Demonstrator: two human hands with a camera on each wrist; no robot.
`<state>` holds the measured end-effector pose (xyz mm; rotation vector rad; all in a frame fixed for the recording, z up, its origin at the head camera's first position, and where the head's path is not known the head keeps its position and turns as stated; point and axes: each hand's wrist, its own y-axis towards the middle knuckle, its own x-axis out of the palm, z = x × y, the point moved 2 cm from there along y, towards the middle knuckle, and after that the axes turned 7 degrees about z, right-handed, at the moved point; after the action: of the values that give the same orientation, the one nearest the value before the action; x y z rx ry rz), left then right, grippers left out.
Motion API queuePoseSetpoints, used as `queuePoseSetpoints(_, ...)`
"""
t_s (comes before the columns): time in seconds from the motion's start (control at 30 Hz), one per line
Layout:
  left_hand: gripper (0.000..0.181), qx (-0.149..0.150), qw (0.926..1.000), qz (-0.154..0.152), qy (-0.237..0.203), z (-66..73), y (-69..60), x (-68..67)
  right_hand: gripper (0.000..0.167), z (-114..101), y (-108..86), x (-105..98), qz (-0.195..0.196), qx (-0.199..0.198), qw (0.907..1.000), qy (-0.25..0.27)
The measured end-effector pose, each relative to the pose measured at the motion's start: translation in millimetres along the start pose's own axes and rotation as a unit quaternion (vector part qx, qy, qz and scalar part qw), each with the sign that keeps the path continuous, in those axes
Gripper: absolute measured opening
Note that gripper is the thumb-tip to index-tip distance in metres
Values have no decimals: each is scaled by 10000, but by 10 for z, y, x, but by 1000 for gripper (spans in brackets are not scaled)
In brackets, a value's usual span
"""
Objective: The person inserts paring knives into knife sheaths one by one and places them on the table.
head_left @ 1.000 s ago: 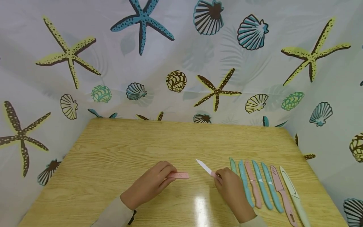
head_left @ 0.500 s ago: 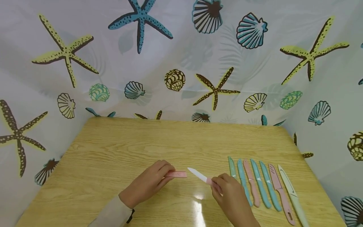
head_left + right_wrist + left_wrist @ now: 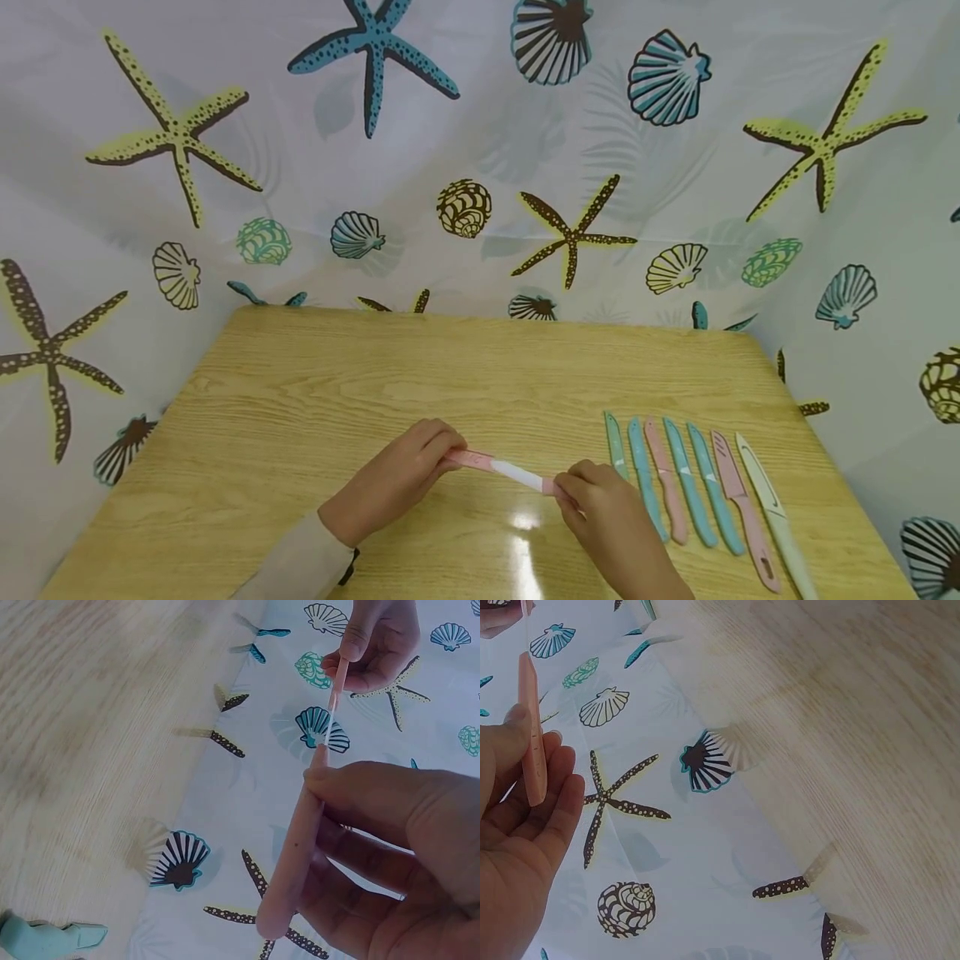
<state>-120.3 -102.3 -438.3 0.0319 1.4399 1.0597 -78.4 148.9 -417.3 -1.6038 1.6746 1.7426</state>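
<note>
My left hand [image 3: 401,475] pinches a pink blade sheath [image 3: 471,459] between thumb and fingers, its free end pointing right. In the left wrist view the sheath [image 3: 532,742] is seen edge-on in the left hand [image 3: 525,847]. The right hand [image 3: 611,517] grips a small knife by its pink handle [image 3: 292,855], and the white blade [image 3: 517,476] points left. The blade's tip is at the sheath's open end; part of it may be inside, which I cannot tell exactly. Both are held above the wooden table.
To the right on the wooden table [image 3: 337,367] lies a row of several sheathed knives: green [image 3: 615,442], blue [image 3: 693,492], pink [image 3: 742,508] and a long pale green one [image 3: 776,517]. A shell-and-starfish cloth [image 3: 420,183] hangs behind and at both sides.
The right hand has brought the knife leftward and lower, lining the blade up with the sheath until its tip meets the opening. The left hand has tilted the sheath slightly downward to the right.
</note>
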Motion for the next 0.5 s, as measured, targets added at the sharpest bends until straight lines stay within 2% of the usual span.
queuePoseSetpoints(0.1, 17, 39, 10000, -6, 87, 8, 4, 8, 14, -11, 11, -8, -114, -17, 9999, 23)
queuePoseSetpoints(0.23, 21, 141, 9998, 95, 95, 20, 0, 9, 12, -21, 30, -17, -284, -39, 9996, 3)
queuePoseSetpoints(0.33, 15, 230, 9995, 199, 91, 28, -6, 7, 12, -28, 46, -12, -431, -66, 9990, 40)
queuePoseSetpoints(0.5, 18, 310, 9990, 292, 133, 64, -3, 28, 9, -53, 62, 17, -640, -207, 9976, 155)
